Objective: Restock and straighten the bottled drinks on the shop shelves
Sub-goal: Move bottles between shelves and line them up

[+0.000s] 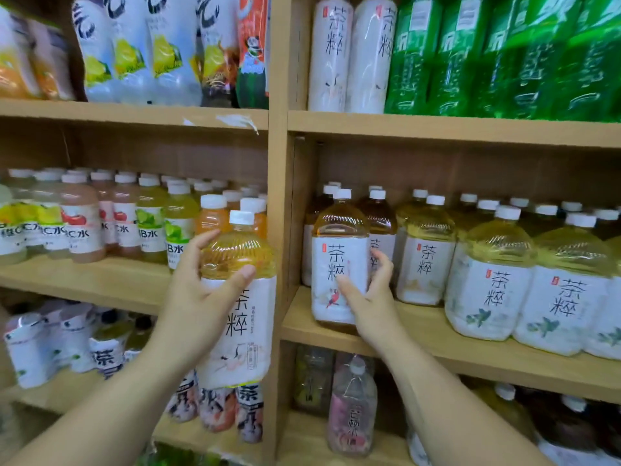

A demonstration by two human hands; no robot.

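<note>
Left hand (198, 297) holds bottle (240, 297); right hand (369, 297) grips another.

The left hand (201, 297) held a tea bottle (240, 297) up in front of the shelf post (279, 163). The right hand (369, 297) gripped the front amber bottle (339, 260) standing at the left end of the middle shelf (437, 348).
</note>
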